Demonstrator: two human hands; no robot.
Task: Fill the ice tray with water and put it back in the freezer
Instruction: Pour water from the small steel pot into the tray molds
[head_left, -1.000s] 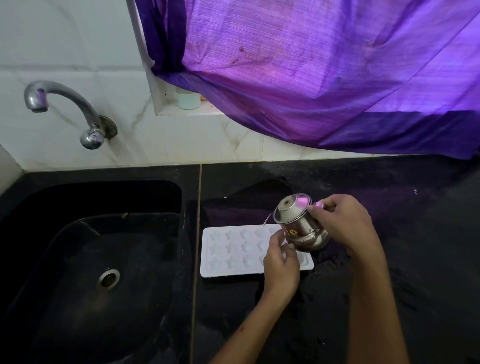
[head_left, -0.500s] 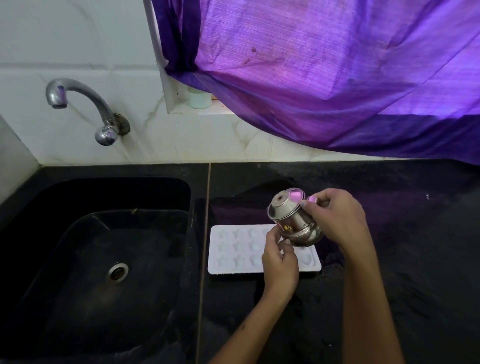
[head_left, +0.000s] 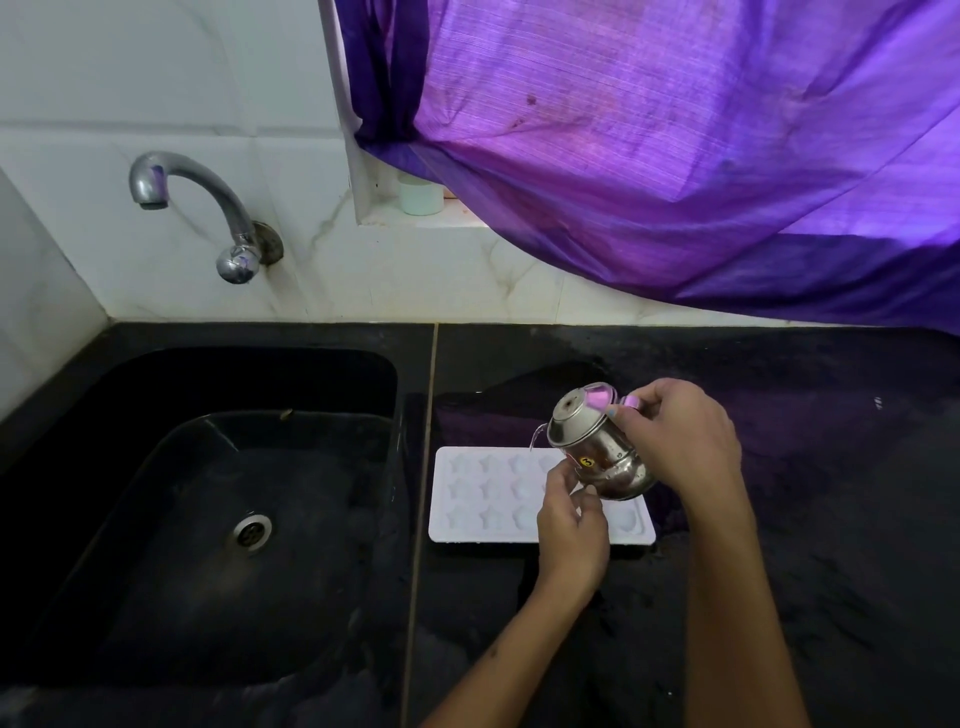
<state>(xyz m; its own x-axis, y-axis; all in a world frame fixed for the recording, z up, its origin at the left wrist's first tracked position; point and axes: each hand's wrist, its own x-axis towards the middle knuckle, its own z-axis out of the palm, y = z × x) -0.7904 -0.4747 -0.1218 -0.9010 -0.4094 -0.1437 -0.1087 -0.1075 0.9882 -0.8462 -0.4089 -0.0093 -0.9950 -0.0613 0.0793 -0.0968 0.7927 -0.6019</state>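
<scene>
Lying as before on the dark surface (head_left: 779, 597) beside the sink (head_left: 208, 493), the ice tray (head_left: 483, 499) has the left hand (head_left: 571, 530) curled at the steel pot (head_left: 597, 452), which the right hand (head_left: 680, 441) still grips tilted, water now trickling out.

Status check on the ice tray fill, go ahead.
Right hand grips tilted steel pot, thin stream falling. Left hand steadies pot from below. White ice tray flat on black counter beside sink. Nothing blocking.
</scene>
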